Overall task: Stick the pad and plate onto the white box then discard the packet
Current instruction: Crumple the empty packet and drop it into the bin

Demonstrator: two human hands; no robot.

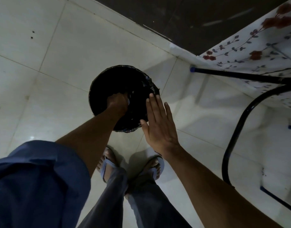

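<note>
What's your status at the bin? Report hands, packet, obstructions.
Left hand down inside the round black-lined bin, fingers curled, closed. Right hand open, flat, at the bin's rim. Packet not clearly visible. Nothing blocking the opening.

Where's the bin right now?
The bin stands on the tiled floor mid-frame, ahead of the feet, left of the table leg, with the left hand inside it.

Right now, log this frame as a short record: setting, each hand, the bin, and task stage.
setting: white tiled floor, floral-covered table at right
bin: round, black liner, standing on floor
left hand: reaching into the bin's mouth, fingers curled; something pale at the fingertips, too dark to identify
right hand: open and flat, empty, over the bin's right rim
stage: apparently the discard step; packet not clearly visible
</note>
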